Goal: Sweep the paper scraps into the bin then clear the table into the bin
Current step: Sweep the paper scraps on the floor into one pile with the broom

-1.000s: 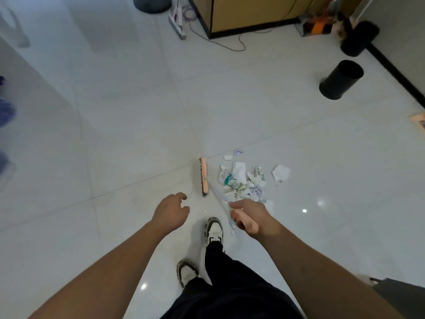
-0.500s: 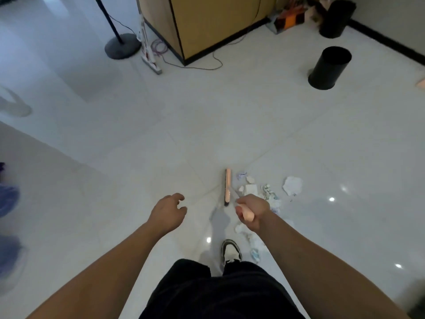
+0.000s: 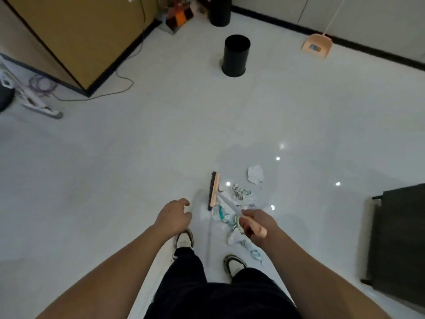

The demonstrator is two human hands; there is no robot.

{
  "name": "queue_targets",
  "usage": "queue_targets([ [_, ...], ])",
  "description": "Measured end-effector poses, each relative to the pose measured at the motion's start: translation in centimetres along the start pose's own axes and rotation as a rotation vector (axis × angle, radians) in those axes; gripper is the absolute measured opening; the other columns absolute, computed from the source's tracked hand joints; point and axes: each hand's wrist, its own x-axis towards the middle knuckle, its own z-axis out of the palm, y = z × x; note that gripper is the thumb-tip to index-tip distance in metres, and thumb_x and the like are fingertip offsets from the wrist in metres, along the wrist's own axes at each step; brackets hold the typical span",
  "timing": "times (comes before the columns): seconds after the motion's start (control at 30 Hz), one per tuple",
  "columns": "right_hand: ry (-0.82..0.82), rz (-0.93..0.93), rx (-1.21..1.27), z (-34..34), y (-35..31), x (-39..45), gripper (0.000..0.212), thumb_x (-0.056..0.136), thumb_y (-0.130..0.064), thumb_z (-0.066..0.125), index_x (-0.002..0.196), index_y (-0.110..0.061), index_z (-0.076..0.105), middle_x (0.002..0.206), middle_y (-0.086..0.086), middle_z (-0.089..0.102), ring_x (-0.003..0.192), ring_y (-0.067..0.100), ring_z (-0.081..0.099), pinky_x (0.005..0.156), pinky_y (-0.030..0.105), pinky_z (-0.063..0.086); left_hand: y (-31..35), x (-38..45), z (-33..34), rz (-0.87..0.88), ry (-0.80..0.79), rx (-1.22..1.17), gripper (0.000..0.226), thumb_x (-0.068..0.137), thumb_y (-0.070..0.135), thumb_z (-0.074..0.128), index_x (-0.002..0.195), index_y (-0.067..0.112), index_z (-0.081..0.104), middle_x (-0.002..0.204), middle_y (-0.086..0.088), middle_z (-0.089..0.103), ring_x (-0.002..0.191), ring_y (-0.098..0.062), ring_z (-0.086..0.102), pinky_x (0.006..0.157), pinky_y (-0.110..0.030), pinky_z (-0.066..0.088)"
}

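Observation:
My right hand grips the pink end of a broom handle. The broom's pink head with dark bristles rests on the white floor just left of a pile of paper scraps. One larger white scrap lies apart, up and to the right of the pile. More scraps trail down toward my right shoe. My left hand hovers left of the broom with fingers loosely curled, holding nothing. A black bin stands upright far ahead on the floor.
A pink dustpan leans by the far wall at the upper right. A second black bin stands behind the first. A wooden cabinet with cables fills the upper left. A dark table edges in at the right.
The view has swung left and forward, bringing the dustpan and dark table into sight. The broom head has shifted along the left side of the scraps. My left hand stays empty.

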Motion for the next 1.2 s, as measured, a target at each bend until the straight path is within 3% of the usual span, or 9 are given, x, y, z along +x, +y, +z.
queue_targets([
  [0.27, 0.057, -0.055, 0.311, 3.2, -0.1, -3.7, 0.009, 0.097, -0.004, 0.056, 0.103, -0.001, 0.051, 0.062, 0.012, 0.050, 0.032, 0.011, 0.046, 0.028, 0.016, 0.037, 4.8, 6.8, -6.0, 0.247, -0.103, 0.182, 0.043, 0.093, 0.032, 0.054, 0.135, 0.022, 0.051, 0.131, -0.004, 0.056, 0.116, -0.020, 0.053, 0.083, -0.024, 0.038],
  [0.37, 0.046, -0.091, 0.319, 3.5, -1.7, -5.5, 0.005, 0.097, -0.004, 0.057, 0.099, -0.001, 0.053, 0.060, 0.012, 0.050, 0.034, 0.011, 0.047, 0.028, 0.016, 0.036, 8.2, 7.7, -6.0, 0.359, -0.130, 0.216, 0.043, 0.091, 0.031, 0.055, 0.133, 0.020, 0.053, 0.129, -0.005, 0.059, 0.113, -0.022, 0.056, 0.084, -0.026, 0.042],
  [0.5, 0.025, -0.128, 0.308, 1.1, -3.4, -6.5, 0.015, 0.096, -0.010, 0.059, 0.107, -0.001, 0.053, 0.065, 0.011, 0.053, 0.042, 0.012, 0.046, 0.031, 0.017, 0.034, 11.7, 8.0, -5.2, 0.446, -0.140, 0.268, 0.040, 0.090, 0.030, 0.055, 0.130, 0.022, 0.056, 0.128, -0.006, 0.060, 0.113, -0.024, 0.057, 0.090, -0.030, 0.045],
  [0.7, 0.200, -0.286, 0.138, -3.8, -6.4, -3.6, 0.009, 0.087, -0.004, 0.069, 0.084, 0.002, 0.062, 0.061, 0.013, 0.053, 0.039, 0.017, 0.044, 0.036, 0.021, 0.037, 13.9, 8.3, -3.9, 0.464, -0.155, 0.360, 0.042, 0.092, 0.033, 0.055, 0.133, 0.023, 0.053, 0.126, -0.004, 0.057, 0.109, -0.021, 0.055, 0.083, -0.024, 0.040],
  [0.8, 0.323, -0.316, -0.002, -5.6, -7.2, -0.7, 0.023, 0.082, 0.005, 0.071, 0.062, -0.002, 0.061, 0.049, 0.011, 0.052, 0.041, 0.019, 0.047, 0.048, 0.028, 0.039, 13.9, 8.4, -3.8, 0.428, -0.182, 0.432, 0.042, 0.093, 0.033, 0.054, 0.134, 0.023, 0.052, 0.126, -0.003, 0.056, 0.107, -0.019, 0.056, 0.081, -0.023, 0.040],
  [0.87, 0.370, -0.304, -0.127, -6.4, -7.4, 1.1, 0.022, 0.081, 0.002, 0.075, 0.063, 0.000, 0.062, 0.045, 0.011, 0.054, 0.041, 0.020, 0.051, 0.050, 0.029, 0.041, 14.3, 8.8, -3.7, 0.415, -0.181, 0.466, 0.041, 0.093, 0.033, 0.054, 0.133, 0.023, 0.052, 0.125, -0.002, 0.056, 0.107, -0.019, 0.056, 0.083, -0.024, 0.042],
  [1.0, 0.365, -0.211, -0.367, -7.6, -6.5, 1.7, 0.014, 0.083, -0.004, 0.072, 0.078, -0.002, 0.059, 0.065, 0.013, 0.060, 0.054, 0.024, 0.058, 0.051, 0.023, 0.044, 15.8, 9.5, -3.1, 0.437, -0.175, 0.496, 0.041, 0.093, 0.033, 0.054, 0.133, 0.023, 0.052, 0.124, -0.003, 0.057, 0.109, -0.020, 0.055, 0.082, -0.023, 0.039],
  [1.1, 0.306, -0.172, -0.239, -9.0, -5.6, 0.0, 0.013, 0.079, 0.005, 0.065, 0.085, -0.003, 0.057, 0.072, 0.015, 0.056, 0.053, 0.025, 0.051, 0.050, 0.026, 0.045, 17.7, 9.6, -2.2, 0.456, -0.182, 0.526, 0.042, 0.092, 0.033, 0.054, 0.133, 0.023, 0.053, 0.126, -0.004, 0.057, 0.111, -0.021, 0.056, 0.083, -0.024, 0.040],
  [1.2, 0.339, -0.216, -0.027, -10.6, -4.9, -2.6, 0.017, 0.083, 0.010, 0.063, 0.074, -0.002, 0.054, 0.057, 0.012, 0.051, 0.036, 0.018, 0.044, 0.039, 0.020, 0.035, 21.3, 9.6, -0.2, 0.535, -0.198, 0.534, 0.042, 0.091, 0.031, 0.056, 0.132, 0.023, 0.054, 0.129, -0.006, 0.057, 0.114, -0.023, 0.055, 0.087, -0.026, 0.041],
])
